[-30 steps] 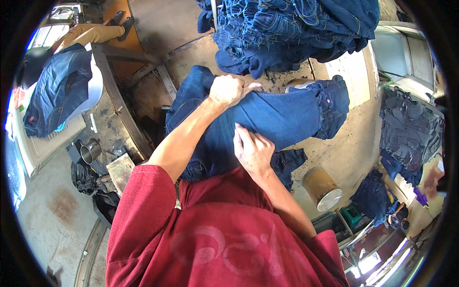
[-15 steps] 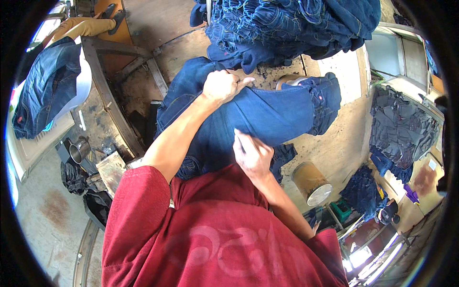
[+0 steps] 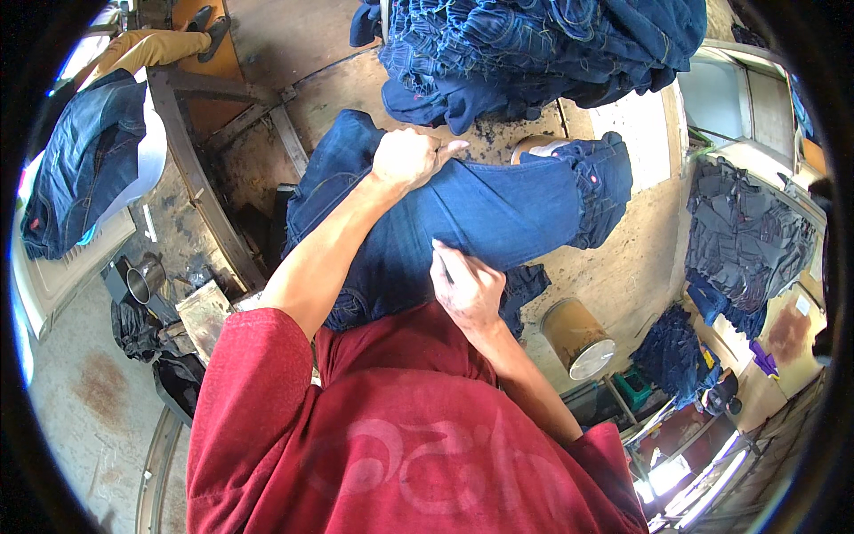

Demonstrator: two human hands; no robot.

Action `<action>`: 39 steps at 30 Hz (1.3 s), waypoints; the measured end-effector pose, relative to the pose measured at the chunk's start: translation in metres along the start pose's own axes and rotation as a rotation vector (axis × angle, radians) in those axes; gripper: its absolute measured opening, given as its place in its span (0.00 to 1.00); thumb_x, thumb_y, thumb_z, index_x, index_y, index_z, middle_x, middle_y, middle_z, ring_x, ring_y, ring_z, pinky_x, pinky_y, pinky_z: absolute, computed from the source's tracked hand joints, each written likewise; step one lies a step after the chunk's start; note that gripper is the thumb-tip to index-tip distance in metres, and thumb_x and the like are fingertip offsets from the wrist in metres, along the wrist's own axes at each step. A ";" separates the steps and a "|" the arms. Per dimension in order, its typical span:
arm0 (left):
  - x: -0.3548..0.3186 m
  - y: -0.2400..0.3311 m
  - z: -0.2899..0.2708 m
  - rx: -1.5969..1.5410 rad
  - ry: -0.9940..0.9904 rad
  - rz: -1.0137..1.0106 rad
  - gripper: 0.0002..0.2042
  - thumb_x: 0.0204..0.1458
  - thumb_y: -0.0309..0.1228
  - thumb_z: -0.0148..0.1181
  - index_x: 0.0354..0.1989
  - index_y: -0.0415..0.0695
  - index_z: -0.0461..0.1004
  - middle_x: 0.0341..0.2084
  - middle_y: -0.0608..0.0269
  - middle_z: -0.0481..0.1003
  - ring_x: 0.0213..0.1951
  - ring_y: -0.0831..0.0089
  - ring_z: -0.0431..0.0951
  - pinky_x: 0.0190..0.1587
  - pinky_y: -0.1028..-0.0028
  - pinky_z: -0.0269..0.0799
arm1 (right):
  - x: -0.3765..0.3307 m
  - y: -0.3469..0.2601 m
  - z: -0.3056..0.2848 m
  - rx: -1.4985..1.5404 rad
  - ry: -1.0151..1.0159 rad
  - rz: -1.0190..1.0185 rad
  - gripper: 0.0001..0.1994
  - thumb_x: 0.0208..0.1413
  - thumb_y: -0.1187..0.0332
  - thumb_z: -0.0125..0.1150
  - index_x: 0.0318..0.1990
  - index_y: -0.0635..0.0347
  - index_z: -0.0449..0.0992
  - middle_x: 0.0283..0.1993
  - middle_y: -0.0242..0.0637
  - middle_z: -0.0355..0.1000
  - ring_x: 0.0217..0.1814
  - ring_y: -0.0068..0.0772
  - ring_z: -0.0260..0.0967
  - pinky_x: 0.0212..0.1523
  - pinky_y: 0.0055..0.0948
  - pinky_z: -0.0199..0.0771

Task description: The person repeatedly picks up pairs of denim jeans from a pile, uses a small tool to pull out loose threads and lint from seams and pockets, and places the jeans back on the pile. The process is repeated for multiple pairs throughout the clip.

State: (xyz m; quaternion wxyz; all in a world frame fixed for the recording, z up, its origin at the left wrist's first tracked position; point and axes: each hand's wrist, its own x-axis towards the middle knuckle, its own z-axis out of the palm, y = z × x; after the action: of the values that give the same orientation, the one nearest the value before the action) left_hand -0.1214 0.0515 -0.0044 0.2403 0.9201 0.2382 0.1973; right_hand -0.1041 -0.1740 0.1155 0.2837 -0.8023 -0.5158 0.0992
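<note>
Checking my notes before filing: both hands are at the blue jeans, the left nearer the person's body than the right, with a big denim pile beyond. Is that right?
Not quite: in the head view the right hand is nearer the person's body, and the left hand farther. Both are at the blue jeans, with the big denim pile beyond.

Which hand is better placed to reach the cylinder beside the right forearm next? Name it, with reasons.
Probably the right hand: it is nearer the cylinder. The left hand is farther off, gripping the jeans.
</note>
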 end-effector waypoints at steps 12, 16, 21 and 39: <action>0.001 0.004 -0.003 0.001 -0.010 -0.022 0.34 0.62 0.58 0.69 0.11 0.44 0.79 0.07 0.51 0.72 0.12 0.53 0.78 0.19 0.61 0.74 | -0.003 -0.002 -0.008 0.002 0.002 0.009 0.06 0.58 0.72 0.73 0.42 0.52 0.85 0.22 0.30 0.76 0.21 0.32 0.77 0.21 0.34 0.77; 0.000 0.002 -0.002 0.027 0.041 0.023 0.34 0.61 0.57 0.70 0.09 0.44 0.77 0.06 0.51 0.71 0.12 0.53 0.77 0.18 0.60 0.73 | -0.001 -0.001 -0.010 -0.094 -0.105 0.009 0.05 0.59 0.73 0.72 0.40 0.52 0.84 0.22 0.31 0.76 0.21 0.32 0.77 0.21 0.34 0.77; -0.001 0.002 -0.003 0.063 -0.031 -0.005 0.36 0.63 0.61 0.66 0.11 0.44 0.78 0.10 0.53 0.75 0.15 0.56 0.81 0.21 0.63 0.77 | -0.001 -0.002 -0.014 0.007 -0.008 0.008 0.04 0.59 0.73 0.72 0.38 0.52 0.83 0.22 0.31 0.76 0.20 0.33 0.77 0.21 0.35 0.77; 0.006 0.016 -0.027 -0.020 -0.149 -0.127 0.30 0.63 0.59 0.67 0.22 0.42 0.79 0.16 0.49 0.78 0.21 0.49 0.83 0.27 0.57 0.79 | -0.001 -0.006 -0.032 0.196 -0.108 0.325 0.07 0.65 0.70 0.71 0.48 0.53 0.84 0.34 0.39 0.86 0.30 0.40 0.86 0.31 0.34 0.85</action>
State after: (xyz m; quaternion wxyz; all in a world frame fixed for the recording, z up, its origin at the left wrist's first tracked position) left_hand -0.1237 0.0520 0.0273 0.2787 0.9127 0.2757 0.1149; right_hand -0.0948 -0.1849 0.1454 0.3123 -0.8370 -0.3820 0.2364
